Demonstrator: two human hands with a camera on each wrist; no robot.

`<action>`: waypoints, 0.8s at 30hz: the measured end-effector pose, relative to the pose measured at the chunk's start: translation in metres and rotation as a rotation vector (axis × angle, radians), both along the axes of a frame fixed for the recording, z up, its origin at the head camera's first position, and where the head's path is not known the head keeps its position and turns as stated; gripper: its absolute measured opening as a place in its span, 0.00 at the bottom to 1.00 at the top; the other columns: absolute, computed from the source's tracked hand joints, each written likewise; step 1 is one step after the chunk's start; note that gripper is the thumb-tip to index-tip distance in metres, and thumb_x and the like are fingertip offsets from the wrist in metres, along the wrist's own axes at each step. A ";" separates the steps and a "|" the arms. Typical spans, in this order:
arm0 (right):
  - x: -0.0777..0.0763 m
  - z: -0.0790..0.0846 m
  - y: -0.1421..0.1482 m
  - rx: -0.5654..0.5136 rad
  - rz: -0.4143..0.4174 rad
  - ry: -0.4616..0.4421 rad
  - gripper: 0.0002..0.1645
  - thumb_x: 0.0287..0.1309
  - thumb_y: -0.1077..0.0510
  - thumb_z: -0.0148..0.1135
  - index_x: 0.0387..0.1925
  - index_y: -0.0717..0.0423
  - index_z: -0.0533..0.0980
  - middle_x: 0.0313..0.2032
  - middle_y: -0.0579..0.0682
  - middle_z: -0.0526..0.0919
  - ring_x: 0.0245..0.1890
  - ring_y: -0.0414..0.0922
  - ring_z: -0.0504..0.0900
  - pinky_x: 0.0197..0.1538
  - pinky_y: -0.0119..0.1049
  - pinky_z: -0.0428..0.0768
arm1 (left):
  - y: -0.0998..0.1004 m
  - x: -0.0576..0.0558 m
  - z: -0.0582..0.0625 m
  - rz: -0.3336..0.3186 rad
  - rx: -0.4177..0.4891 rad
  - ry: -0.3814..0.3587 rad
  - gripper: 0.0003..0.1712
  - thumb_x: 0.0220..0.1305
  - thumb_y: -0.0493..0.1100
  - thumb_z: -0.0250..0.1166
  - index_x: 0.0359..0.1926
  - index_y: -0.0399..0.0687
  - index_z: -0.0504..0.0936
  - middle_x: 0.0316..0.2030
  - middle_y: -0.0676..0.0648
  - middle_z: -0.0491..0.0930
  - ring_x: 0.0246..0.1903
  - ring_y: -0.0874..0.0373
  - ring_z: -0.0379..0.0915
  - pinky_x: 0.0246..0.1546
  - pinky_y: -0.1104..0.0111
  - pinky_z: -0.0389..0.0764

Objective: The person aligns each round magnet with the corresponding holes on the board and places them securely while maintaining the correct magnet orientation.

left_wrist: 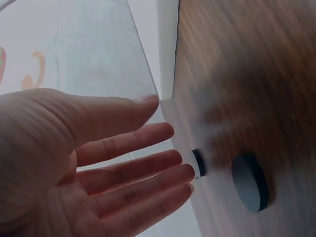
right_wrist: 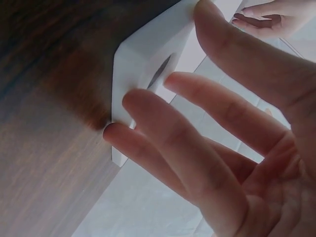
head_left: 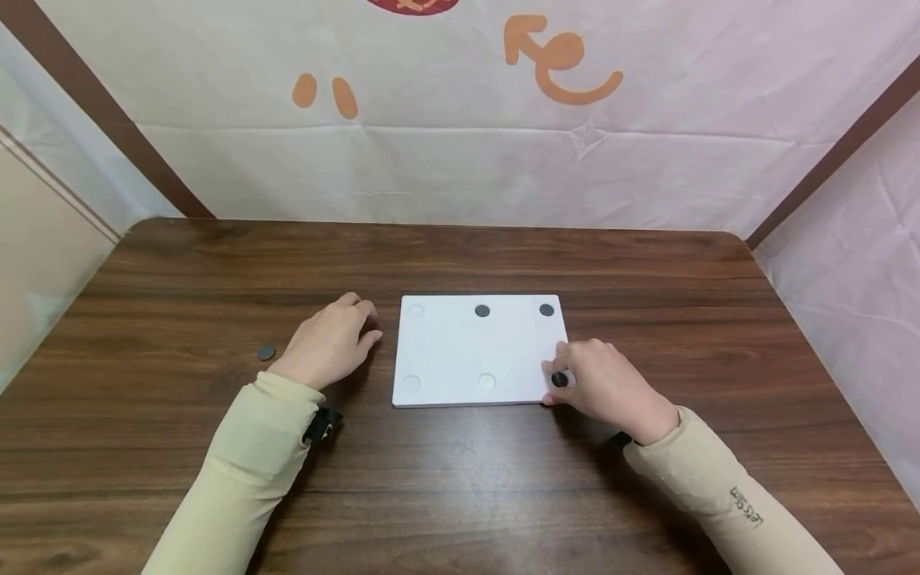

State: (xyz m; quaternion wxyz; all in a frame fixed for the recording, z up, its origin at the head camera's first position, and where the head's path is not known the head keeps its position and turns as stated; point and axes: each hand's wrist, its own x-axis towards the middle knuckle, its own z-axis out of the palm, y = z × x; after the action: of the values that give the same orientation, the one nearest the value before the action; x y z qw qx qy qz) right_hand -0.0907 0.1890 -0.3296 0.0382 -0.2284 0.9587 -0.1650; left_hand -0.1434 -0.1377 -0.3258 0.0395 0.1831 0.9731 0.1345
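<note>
A white rectangular board (head_left: 460, 343) with round recesses lies on the table. Dark discs sit in its far middle recess (head_left: 482, 311), far right recess (head_left: 547, 310) and near right recess (head_left: 559, 379). My right hand (head_left: 604, 383) is at the board's near right corner, thumb and fingertips spread around that last disc and touching the board. My left hand (head_left: 327, 339) hovers left of the board with relaxed fingers and nothing in them. Beside it a loose dark disc (head_left: 267, 352) lies on the wood. The left wrist view shows a disc (left_wrist: 250, 182) and a second, smaller-looking one (left_wrist: 198, 163) beyond it.
The brown wooden table (head_left: 460, 487) has rounded far corners. A pale printed cloth (head_left: 460, 168) hangs behind its far edge, and more pale cloth (head_left: 855, 208) hangs on the right. Three recesses of the board, two at left and one near middle, hold no disc.
</note>
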 end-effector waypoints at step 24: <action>0.002 0.000 -0.001 -0.010 -0.025 -0.010 0.12 0.41 0.55 0.77 0.20 0.49 0.77 0.21 0.44 0.72 0.17 0.37 0.66 0.24 0.31 0.67 | -0.009 -0.022 -0.004 0.042 -0.031 -0.054 0.18 0.61 0.29 0.58 0.53 0.28 0.76 0.50 0.30 0.74 0.49 0.36 0.74 0.46 0.50 0.78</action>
State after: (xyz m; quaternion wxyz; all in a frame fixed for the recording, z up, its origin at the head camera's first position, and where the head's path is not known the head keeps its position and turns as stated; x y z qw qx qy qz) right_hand -0.0886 0.1876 -0.3300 0.0398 -0.2156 0.9604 -0.1717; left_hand -0.1657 -0.1468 -0.3298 0.0656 0.1583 0.9772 0.1253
